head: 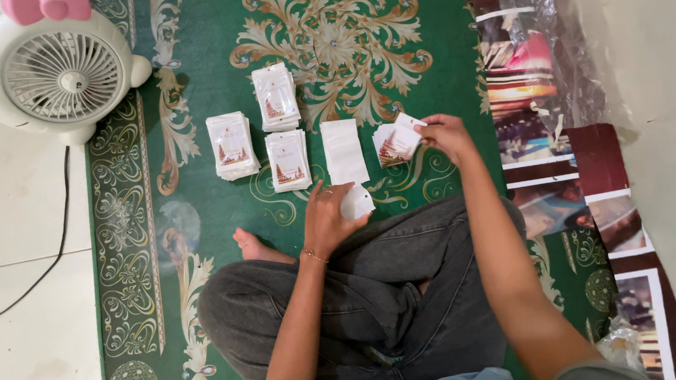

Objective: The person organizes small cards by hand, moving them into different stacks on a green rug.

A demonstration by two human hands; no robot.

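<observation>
Your left hand [326, 218] pinches a glossy white rounded pouch [356, 202]; your right hand [446, 135] grips a flat printed card [406, 133] above the patterned green carpet [197, 191].

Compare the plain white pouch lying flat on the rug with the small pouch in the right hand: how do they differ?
The plain white pouch lies flat on the green rug, untouched; the small pouch is pinched by the right hand over a loose pile. The plain one looks larger and blank; the small one shows a printed picture. Both are flat, white and rectangular.
</observation>
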